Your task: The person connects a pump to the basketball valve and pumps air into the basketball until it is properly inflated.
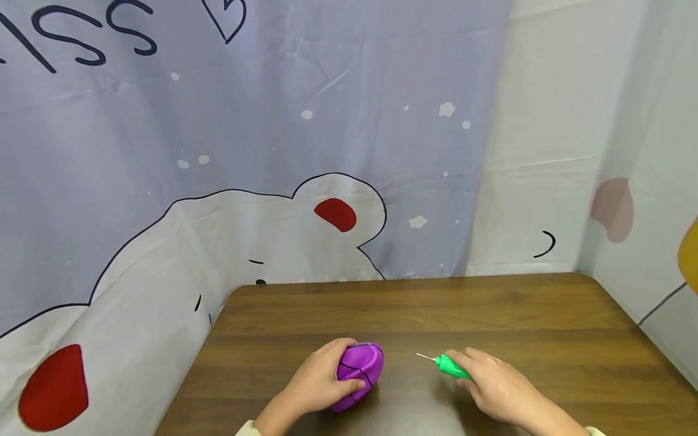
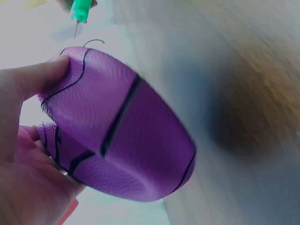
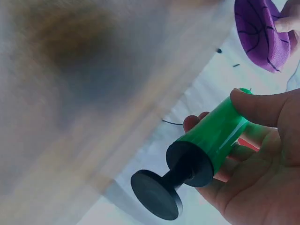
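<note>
A deflated purple ball [image 1: 361, 364] with black lines is gripped by my left hand [image 1: 322, 378] above the table. In the left wrist view the ball [image 2: 122, 122] looks folded and caved in, with the thumb pressed on its near side. My right hand [image 1: 498, 384] holds a small green hand pump [image 1: 451, 367], its thin metal needle pointing left toward the ball, apart from it. The right wrist view shows the pump's green barrel [image 3: 218, 126] between thumb and fingers, and its black plunger handle [image 3: 157, 194] at the free end.
Both hands are over a brown wooden table [image 1: 414, 309] with rounded far corners. Behind it and along its sides hangs a printed cloth [image 1: 349, 121] in pale blue and white, with cartoon figures.
</note>
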Demonstrator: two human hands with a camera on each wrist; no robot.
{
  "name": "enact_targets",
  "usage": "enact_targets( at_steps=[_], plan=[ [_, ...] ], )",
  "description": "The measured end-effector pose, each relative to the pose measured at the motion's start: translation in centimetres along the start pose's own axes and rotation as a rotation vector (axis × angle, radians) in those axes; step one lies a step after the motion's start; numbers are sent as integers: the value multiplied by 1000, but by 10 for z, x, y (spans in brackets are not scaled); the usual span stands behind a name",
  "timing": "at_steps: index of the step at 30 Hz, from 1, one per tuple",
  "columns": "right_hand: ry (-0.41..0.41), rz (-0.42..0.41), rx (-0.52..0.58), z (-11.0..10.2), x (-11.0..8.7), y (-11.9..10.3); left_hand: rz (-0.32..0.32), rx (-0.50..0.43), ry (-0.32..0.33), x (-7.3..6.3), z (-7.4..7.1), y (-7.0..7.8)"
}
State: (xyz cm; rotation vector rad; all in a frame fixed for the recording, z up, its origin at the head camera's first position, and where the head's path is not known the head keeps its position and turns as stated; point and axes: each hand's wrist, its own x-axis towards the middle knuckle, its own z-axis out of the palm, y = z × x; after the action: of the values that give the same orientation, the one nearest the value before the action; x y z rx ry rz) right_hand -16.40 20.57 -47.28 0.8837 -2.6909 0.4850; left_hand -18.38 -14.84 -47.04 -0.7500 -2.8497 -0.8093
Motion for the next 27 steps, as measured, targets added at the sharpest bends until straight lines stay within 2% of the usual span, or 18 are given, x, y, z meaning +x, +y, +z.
enact_targets(
  at_steps=[10,17,23,27],
  plan=[
    [169,-124,-27,-17,18,-13,81,-211,85,4,-9,7],
    [234,-210,-58,-27,29,-20,140,-221,183,5,-11,8],
    [299,-295,-59,-33,35,-28,223,-263,201,5,-11,6],
    [331,-324,-50,-36,38,-33,276,-329,208,5,-10,4]
  ],
)
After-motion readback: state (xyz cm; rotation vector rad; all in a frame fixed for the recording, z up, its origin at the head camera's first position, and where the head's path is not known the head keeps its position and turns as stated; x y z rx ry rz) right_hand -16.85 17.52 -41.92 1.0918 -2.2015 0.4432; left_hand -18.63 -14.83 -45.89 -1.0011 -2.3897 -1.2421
